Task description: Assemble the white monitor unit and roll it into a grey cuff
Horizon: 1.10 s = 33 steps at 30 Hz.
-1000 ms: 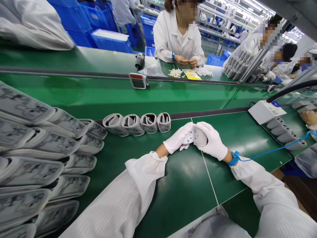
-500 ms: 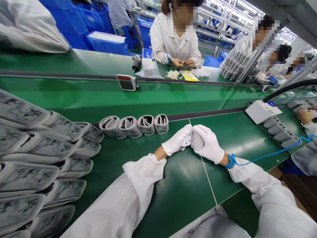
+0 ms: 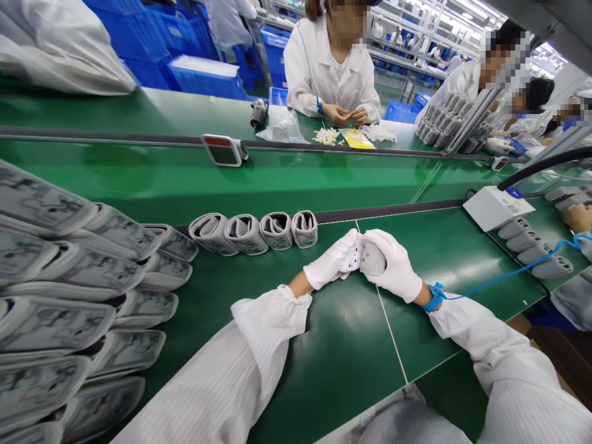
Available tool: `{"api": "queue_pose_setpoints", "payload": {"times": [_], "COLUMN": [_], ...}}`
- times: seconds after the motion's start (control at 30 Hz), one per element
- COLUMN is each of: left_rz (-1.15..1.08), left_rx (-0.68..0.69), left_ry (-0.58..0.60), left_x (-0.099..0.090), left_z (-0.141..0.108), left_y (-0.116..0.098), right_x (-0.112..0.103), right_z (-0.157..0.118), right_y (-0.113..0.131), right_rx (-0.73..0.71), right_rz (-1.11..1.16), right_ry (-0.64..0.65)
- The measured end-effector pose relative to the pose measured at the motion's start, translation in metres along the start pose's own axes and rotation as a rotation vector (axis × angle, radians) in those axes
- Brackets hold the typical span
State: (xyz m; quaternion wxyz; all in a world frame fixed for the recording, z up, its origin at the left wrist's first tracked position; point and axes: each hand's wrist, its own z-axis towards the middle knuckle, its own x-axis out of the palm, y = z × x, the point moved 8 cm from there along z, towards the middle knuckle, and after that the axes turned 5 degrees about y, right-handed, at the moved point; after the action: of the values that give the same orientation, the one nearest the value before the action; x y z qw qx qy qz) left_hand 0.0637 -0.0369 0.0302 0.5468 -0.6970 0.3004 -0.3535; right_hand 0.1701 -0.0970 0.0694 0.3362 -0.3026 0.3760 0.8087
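Observation:
Both of my hands wear white gloves and meet above the green table (image 3: 342,333). My left hand (image 3: 333,261) is closed on a small white device (image 3: 355,256) with dark openings along its side. Wrapped round a light grey rounded part (image 3: 374,258) is my right hand (image 3: 393,262), with a blue strap on its wrist. The two pieces touch or lie very close; whether they are joined I cannot tell. Behind my left hand stand several rolled grey cuffs (image 3: 276,231) in a row.
Stacked grey cuffs (image 3: 60,314) fill the left side. A white box (image 3: 499,207) with a black hose stands at the right. Across the green belt (image 3: 161,179), which carries a white device with a dark screen (image 3: 224,151), a person handles small parts.
The device with the dark screen has moved left along the belt. The whole view has shifted slightly. My hands keep their hold, with little change in pose.

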Motion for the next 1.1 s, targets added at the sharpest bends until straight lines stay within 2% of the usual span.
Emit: {"api": "queue_pose_setpoints", "payload": {"times": [0.23,0.73,1.1], "left_rz": [0.021,0.004,0.027], "left_rx": [-0.028,-0.009,-0.070], "left_ry": [0.008,-0.019,-0.026], "left_x": [-0.0037,-0.0028,-0.0019], "left_z": [0.0017,0.0018,0.0027], "left_y": [0.0067,0.0026,0.0056], "right_x": [-0.0001,0.0009,0.0005], "right_z": [-0.0021,-0.0040,-0.0032], "right_y": [-0.0025,-0.0050,0.0018], "right_rx": [-0.010,-0.012,0.009], "right_rz": [0.001,-0.006,-0.043], "right_ry": [-0.022,-0.009,0.008]}}
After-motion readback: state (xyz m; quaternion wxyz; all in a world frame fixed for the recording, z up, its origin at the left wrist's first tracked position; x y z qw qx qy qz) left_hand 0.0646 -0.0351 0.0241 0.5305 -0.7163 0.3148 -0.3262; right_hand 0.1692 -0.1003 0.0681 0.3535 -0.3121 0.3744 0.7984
